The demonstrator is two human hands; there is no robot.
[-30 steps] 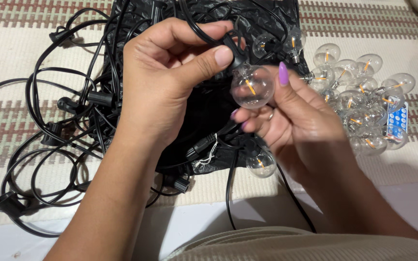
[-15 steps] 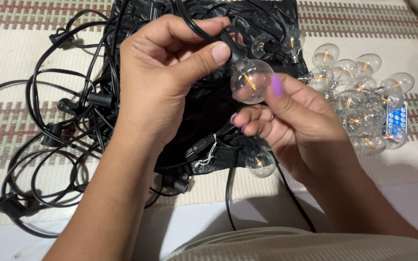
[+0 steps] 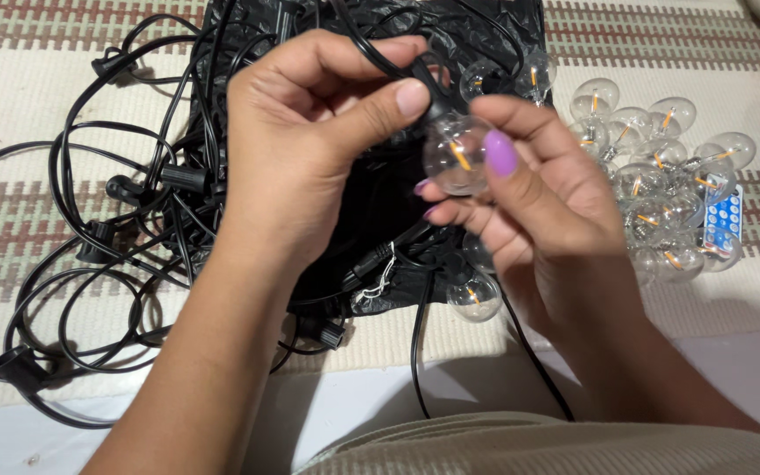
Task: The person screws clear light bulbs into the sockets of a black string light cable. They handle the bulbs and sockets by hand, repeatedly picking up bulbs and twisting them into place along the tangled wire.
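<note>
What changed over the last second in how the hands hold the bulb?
The right hand turned around the clear bulb, its thumb moving from the far side across the front. The left hand kept pinching the black socket; the loose bulbs stayed put.

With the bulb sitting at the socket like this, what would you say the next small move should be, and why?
Probably another short twist of the bulb with the right hand, the left hand keeping the socket fixed. The right fingers wrap the glass, the left thumb and fingers pinch the socket, and the bulb's base sits at its mouth; whether it is fully seated cannot be told.

A home floor, judging by the striped woven rug [image 3: 10,62] underneath.
</note>
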